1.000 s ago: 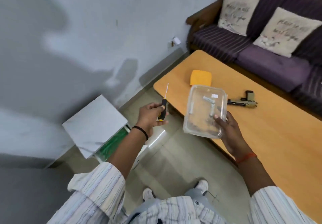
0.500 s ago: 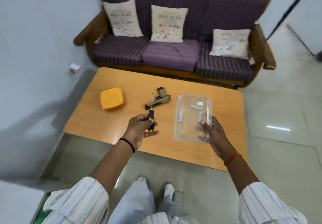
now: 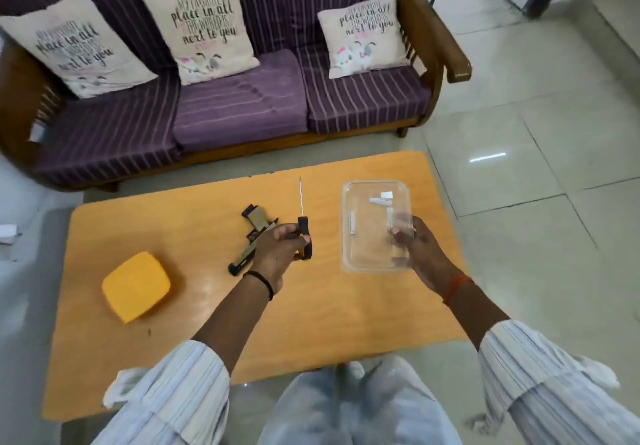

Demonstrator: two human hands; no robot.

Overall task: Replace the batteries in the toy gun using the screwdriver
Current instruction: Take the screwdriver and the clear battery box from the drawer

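My left hand [image 3: 280,246] grips a screwdriver [image 3: 303,228] by its black and yellow handle, the thin shaft pointing away from me. Partly behind that hand, the tan and black toy gun [image 3: 255,228] lies on the orange table [image 3: 194,309]. My right hand [image 3: 417,247] holds a clear plastic container [image 3: 375,225] by its near right edge, above the table's right part. Small white batteries [image 3: 352,223] lie inside the container.
A yellow lid or box [image 3: 135,286] lies on the table's left part. A purple striped sofa [image 3: 239,105] with three cushions stands behind the table. Tiled floor [image 3: 540,174] spreads to the right. My legs are at the table's near edge.
The view swung from the wall and table corner to face the table and sofa squarely. Both hands came over the table, still holding screwdriver and container; the left hand now overlaps the toy gun.
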